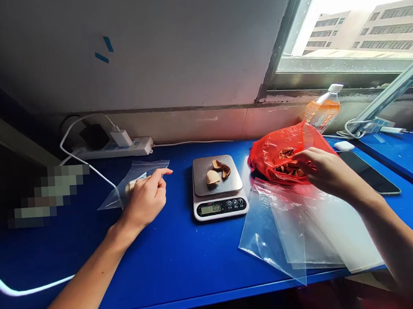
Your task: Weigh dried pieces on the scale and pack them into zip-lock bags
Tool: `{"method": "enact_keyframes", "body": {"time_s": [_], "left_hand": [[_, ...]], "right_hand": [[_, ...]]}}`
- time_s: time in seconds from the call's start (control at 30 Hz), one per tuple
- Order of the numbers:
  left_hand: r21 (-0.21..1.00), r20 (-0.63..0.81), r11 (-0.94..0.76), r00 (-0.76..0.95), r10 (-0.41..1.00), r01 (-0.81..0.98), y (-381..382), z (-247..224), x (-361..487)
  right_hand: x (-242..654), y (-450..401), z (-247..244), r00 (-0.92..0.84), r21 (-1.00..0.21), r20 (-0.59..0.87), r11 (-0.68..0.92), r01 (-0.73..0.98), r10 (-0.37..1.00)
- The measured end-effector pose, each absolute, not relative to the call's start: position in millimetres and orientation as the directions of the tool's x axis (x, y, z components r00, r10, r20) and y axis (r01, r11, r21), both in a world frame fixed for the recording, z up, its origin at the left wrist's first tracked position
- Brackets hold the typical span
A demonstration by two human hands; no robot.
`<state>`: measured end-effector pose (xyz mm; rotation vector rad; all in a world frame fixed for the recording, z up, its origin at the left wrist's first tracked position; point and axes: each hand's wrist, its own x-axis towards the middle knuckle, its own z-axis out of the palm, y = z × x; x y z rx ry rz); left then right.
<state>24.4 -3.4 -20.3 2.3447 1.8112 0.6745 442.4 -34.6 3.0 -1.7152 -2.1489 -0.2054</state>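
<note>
A small kitchen scale (202, 175) with a steel top carries a pale rounded chunk (213, 177) and a curled brown dried slice (223, 169). Left of it, my left hand (147, 193) is over a small clear plastic bag (113, 197), its index finger stretched out and the others loosely bent. Nothing shows in that hand. At the right, my right hand (322, 170) reaches into the mouth of a red plastic bag (267, 148) holding brown dried pieces (286, 153). Its fingers are drawn together among the pieces; what they grip is hidden.
Flat clear plastic bags (306, 241) lie in front of the red bag on the blue table (185, 267). A drink bottle (326, 107), a dark tablet or phone (372, 174) and a white case (344, 146) stand around it. A power strip (136, 147) with cables sits back left.
</note>
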Motion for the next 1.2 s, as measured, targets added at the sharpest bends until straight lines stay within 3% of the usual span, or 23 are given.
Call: {"method": "enact_keyframes", "body": {"time_s": [0.17,0.23,0.33,0.5,0.57,0.63,0.73,0.87,0.93,1.07,1.2], "left_hand": [[0.352,0.321,-0.268,0.153,0.934,0.897,2,-25,23],[0.345,0.333,-0.255,0.136,0.933,0.903,3,-26,24],[0.324,0.348,-0.226,0.107,0.931,0.919,5,-27,23],[0.322,0.369,-0.153,0.025,0.929,0.934,9,-28,15],[0.325,0.391,-0.138,0.000,0.920,0.936,11,-29,12],[0.342,0.414,-0.132,-0.023,0.910,0.930,10,-29,11],[0.386,0.442,-0.171,-0.019,0.897,0.906,3,-21,14],[0.350,0.589,-0.313,0.052,0.806,0.883,-21,10,30],[0.259,0.670,-0.494,0.215,0.711,0.830,-38,28,41],[0.049,0.572,-0.810,0.648,0.503,0.585,-62,38,62],[0.100,0.504,-0.869,0.728,0.464,0.484,-62,19,68]], "right_hand": [[409,-52,-9,-0.285,-0.082,0.459,0.359,0.930,0.841],[394,-63,-17,-0.314,-0.107,0.388,0.381,0.918,0.866],[385,-68,-34,-0.321,-0.043,0.242,0.340,0.939,0.916],[398,-58,-49,-0.320,-0.036,0.218,0.335,0.941,0.922],[402,-58,-42,-0.305,-0.152,0.221,0.341,0.928,0.926],[402,-61,-29,-0.278,-0.352,0.183,0.327,0.877,0.943],[389,-70,-4,-0.257,-0.641,0.118,0.271,0.718,0.959],[338,-80,11,-0.157,-0.866,0.146,0.203,0.457,0.977],[306,-80,9,-0.125,-0.932,0.143,0.176,0.316,0.982],[260,-76,0,-0.204,-0.996,0.083,0.090,0.026,0.975],[247,-73,-10,-0.330,-0.949,-0.091,-0.182,-0.257,0.940]]}}
